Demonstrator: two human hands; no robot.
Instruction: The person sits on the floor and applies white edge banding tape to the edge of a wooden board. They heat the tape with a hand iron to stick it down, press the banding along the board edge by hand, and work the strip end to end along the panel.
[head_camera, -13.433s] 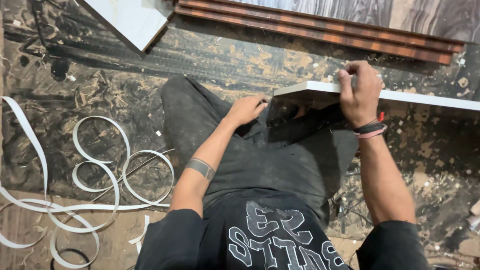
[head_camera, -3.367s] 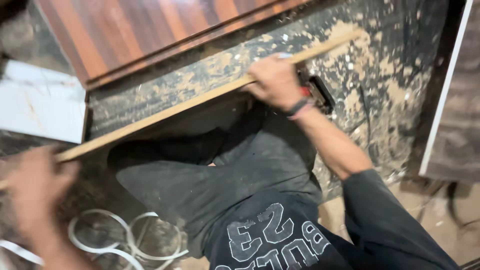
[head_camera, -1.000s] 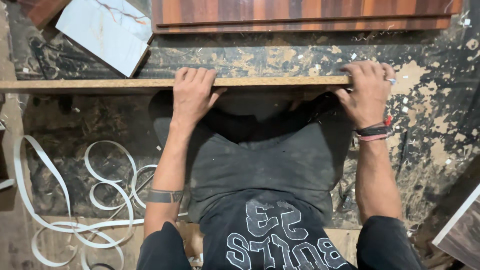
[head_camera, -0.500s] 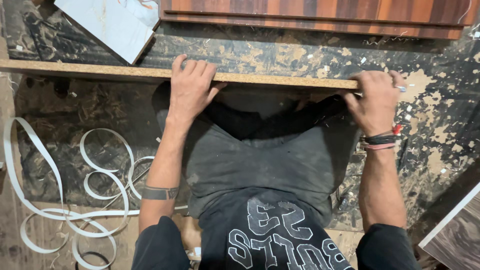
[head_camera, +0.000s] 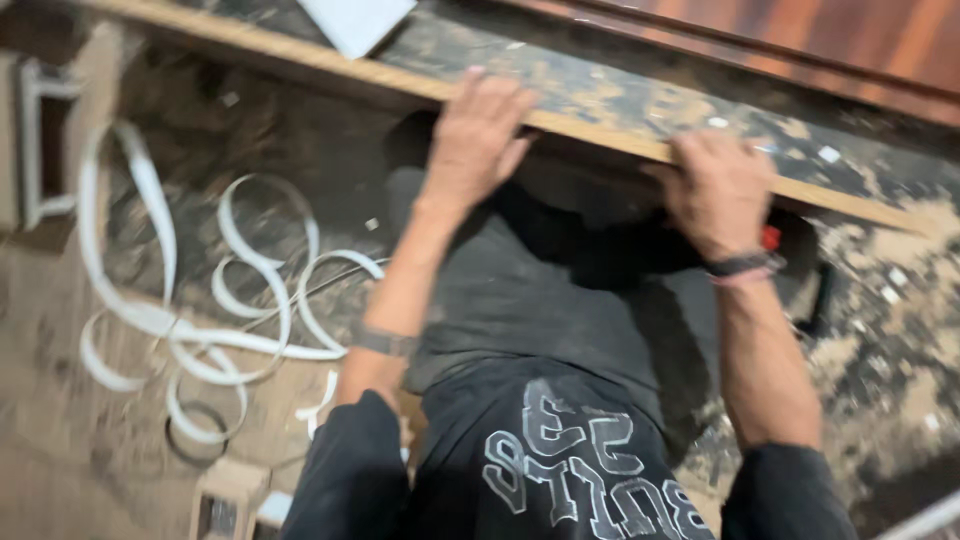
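Observation:
A long narrow board (head_camera: 320, 72) with a raw chipboard edge stands on its edge across the floor, running from the upper left down to the right. My left hand (head_camera: 478, 135) grips its top edge near the middle, fingers curled over the far side. My right hand (head_camera: 718, 190), with a dark band and a red band at the wrist, grips the same edge further right. My legs in dark trousers are under the board. The picture is blurred by motion.
Curled white edge-banding strips (head_camera: 230, 300) lie on the dusty floor at the left. A white panel (head_camera: 355, 20) sits at the top, and reddish wood-grain boards (head_camera: 800, 40) lie at the top right. A dark tool (head_camera: 810, 280) lies by my right wrist.
The view has swung, so the board now slants down to the right instead of lying level. Both hands keep their grip on its top edge.

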